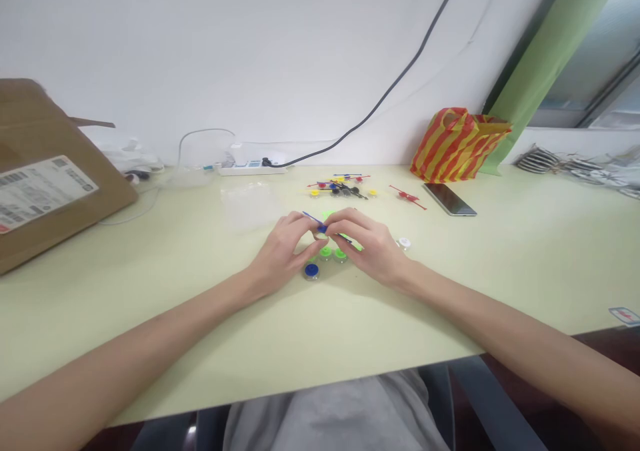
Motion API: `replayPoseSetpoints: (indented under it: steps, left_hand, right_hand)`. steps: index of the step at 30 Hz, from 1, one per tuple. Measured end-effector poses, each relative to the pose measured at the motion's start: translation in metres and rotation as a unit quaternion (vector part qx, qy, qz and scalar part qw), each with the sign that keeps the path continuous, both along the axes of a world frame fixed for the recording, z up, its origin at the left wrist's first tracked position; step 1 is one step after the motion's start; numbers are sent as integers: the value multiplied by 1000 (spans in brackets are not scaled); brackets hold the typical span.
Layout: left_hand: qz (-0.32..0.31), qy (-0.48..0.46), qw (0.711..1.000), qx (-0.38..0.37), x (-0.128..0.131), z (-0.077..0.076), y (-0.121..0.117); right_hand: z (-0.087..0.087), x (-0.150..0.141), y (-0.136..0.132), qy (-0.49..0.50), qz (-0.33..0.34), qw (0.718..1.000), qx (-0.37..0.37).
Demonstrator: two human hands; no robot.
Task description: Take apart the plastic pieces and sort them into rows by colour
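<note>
While closed narrowly on a thin blue plastic rod [314, 219] between the hands, fingertips [341, 219] of the left hand [280, 254] and right hand [367, 247] both touching it; just below, one blue round cap [311, 271] and two green round caps [325, 253]; farther, one white round cap [404, 243], a clear plastic bag [249, 204], a heap of coloured rods [340, 187], a red-and-yellow striped bag [457, 145], contents hidden.

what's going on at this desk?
A person's left hand and right hand pinch a thin blue stick between them, above the pale green desk. Round green-topped pieces and a blue-topped one sit just below the hands. Farther back lies a small heap of coloured sticks and caps, near a phone.
</note>
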State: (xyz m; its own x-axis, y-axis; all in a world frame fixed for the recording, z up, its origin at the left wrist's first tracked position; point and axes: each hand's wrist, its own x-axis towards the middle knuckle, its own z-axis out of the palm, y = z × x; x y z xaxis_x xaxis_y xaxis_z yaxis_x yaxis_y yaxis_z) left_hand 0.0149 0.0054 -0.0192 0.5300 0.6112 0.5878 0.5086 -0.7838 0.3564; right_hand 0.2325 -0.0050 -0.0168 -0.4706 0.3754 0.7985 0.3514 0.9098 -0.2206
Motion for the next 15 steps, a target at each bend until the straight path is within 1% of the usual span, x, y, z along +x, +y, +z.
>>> replayPoseSetpoints:
  steps: [4, 7, 12, 15]
  left_hand:
    - [-11, 9, 1000, 9, 0, 0, -1]
    - [-21, 17, 1000, 14, 1, 0, -2]
    - [-15, 18, 999, 32, 2, -2, -2]
    - [-12, 19, 999, 39, 1, -2, -1]
  right_hand:
    - [1, 0, -2, 0, 8, 1000, -4]
    - [4, -1, -5, 7, 16, 999, -33]
    - [6, -3, -8, 52, -9, 990, -133]
    - [7, -3, -7, 70, -3, 979, -190]
